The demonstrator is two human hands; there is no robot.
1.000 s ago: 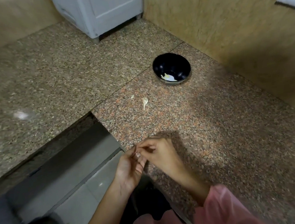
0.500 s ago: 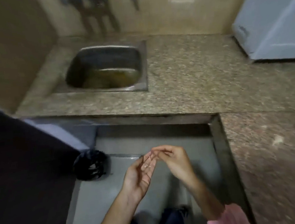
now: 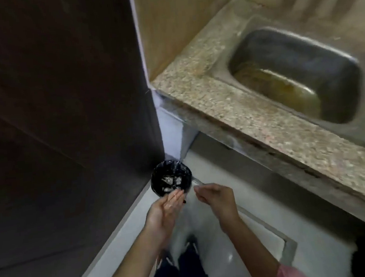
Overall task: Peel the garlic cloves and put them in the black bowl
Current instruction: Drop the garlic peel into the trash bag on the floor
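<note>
I see a speckled beige-and-brown granite countertop [image 3: 229, 107] around a dull grey steel sink [image 3: 299, 73] stained yellowish-brown at its bottom. Below stand a round black-lined bin [image 3: 171, 180], a pale grey floor [image 3: 241, 243], a dark brown wall panel [image 3: 59, 105], and a pink sleeve [image 3: 292, 274].

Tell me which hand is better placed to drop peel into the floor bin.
Left, probably: the left hand lies open with skin bits on its fingers at the bin rim; the right hand sits beside it.
</note>
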